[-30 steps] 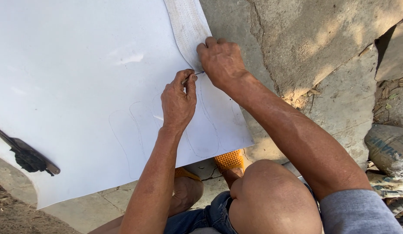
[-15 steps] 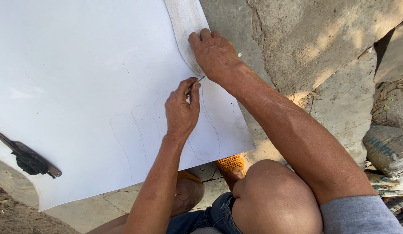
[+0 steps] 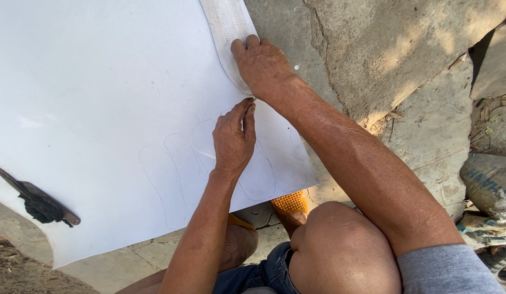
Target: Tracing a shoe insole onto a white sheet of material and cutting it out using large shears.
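A large white sheet (image 3: 100, 81) lies on the cracked concrete. Several sole-shaped outlines (image 3: 177, 169) are faintly drawn on it. A white textured sole-shaped template (image 3: 226, 27) rests near the sheet's right edge. My right hand (image 3: 261, 65) presses down on the template's lower end, fingers curled over its edge. My left hand (image 3: 234, 139) is just below it, with thumb and forefinger pinched on a thin marking tool whose tip (image 3: 253, 100) touches the sheet at the template's edge.
A dark-handled knife-like tool (image 3: 40, 204) lies on the sheet's left edge. My bent knee (image 3: 340, 250) and an orange sandal (image 3: 290, 204) are below the sheet. An old tyre (image 3: 490, 182) and rubble lie at the right.
My right hand has slid a little up and left on the template. My left hand has shifted slightly down and right, still pinched at the template's edge.
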